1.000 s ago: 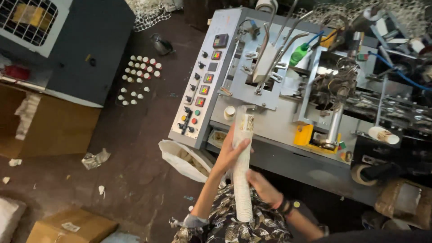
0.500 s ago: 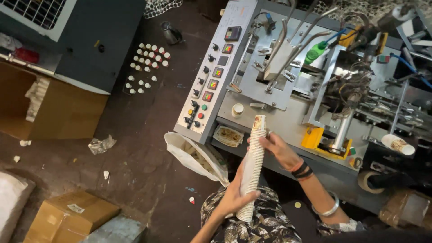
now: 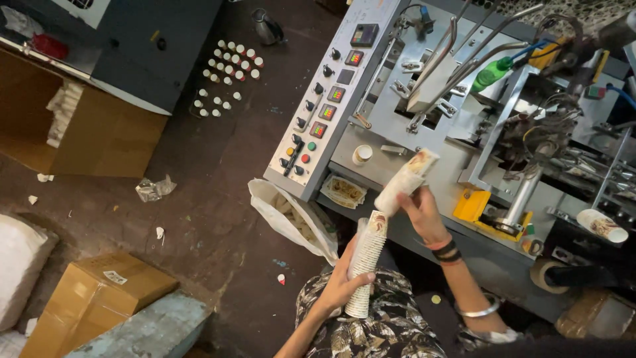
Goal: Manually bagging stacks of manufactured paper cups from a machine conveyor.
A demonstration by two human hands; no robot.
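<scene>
The left hand (image 3: 344,282) has its fingers wrapped around a long stack of paper cups (image 3: 366,265), white with a brown print near the rims, held upright over the person's patterned lap. The right hand (image 3: 419,211) has its fingers closed on a shorter stack of cups (image 3: 403,182), tilted up toward the machine, its lower end touching the top of the long stack. The right wrist wears dark bands and a silver bangle.

Behind the hands stands a grey machine with a slanted control panel (image 3: 324,109) carrying coloured square displays, black knobs and red, green and yellow buttons. A single paper cup (image 3: 362,154) stands on the machine's ledge. A white bag (image 3: 288,215) hangs open below the panel. On the floor lie a closed brown cardboard box (image 3: 93,298) with a small white label, an open cardboard box (image 3: 79,129) and a cluster of small white cones (image 3: 225,76).
</scene>
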